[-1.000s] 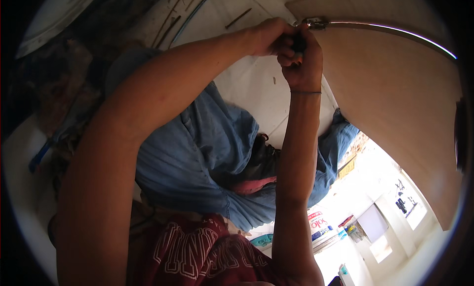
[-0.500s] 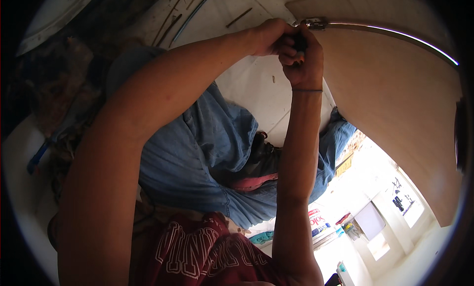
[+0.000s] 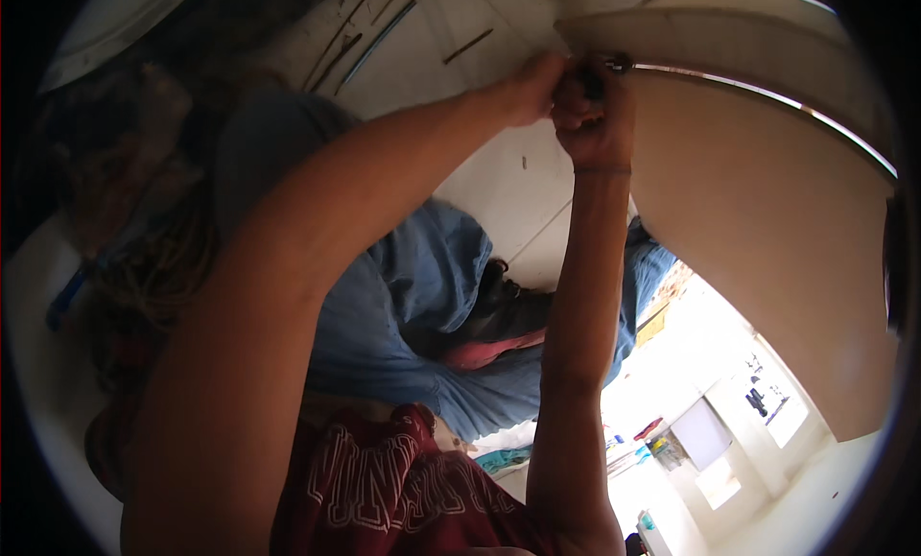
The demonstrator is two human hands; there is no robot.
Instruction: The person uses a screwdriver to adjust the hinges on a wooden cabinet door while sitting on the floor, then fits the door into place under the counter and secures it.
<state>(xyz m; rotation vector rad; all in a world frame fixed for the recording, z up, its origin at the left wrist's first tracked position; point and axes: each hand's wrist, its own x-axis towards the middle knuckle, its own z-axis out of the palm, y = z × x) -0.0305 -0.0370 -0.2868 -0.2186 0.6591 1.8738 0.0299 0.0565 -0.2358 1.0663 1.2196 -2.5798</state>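
Step in hand: a small dark fitting (image 3: 595, 76) at the end of a thin metal rail (image 3: 758, 88) is being worked by both hands together, at the top edge of a pale curved panel (image 3: 767, 220). This is judged to be a fastening or adjusting action; whether the fitting is being tightened or loosened cannot be told.

At the far left, a heap of dim, mottled fabric (image 3: 115, 191) is seen, too dark to identify. Further in, white flat surfaces (image 3: 508, 182) with seams are visible behind the arms, and blue denim (image 3: 403, 307) and a dark shoe with a pink sole (image 3: 499, 326) lie below them. A maroon garment with white lettering (image 3: 384, 489) is at the lower edge.

The left hand (image 3: 532, 86) is closed, its fingers curled toward the fitting from the left side and pressed against the other hand. What lies inside the curl is hidden.

The right hand (image 3: 597, 115) is closed in a fist around the dark fitting, just below the rail end; a thin band is worn at the wrist.

The next move is judged to call for a steady two-handed grip and a small, controlled turn or pull at the rail end, with the rail kept aligned along the panel edge.
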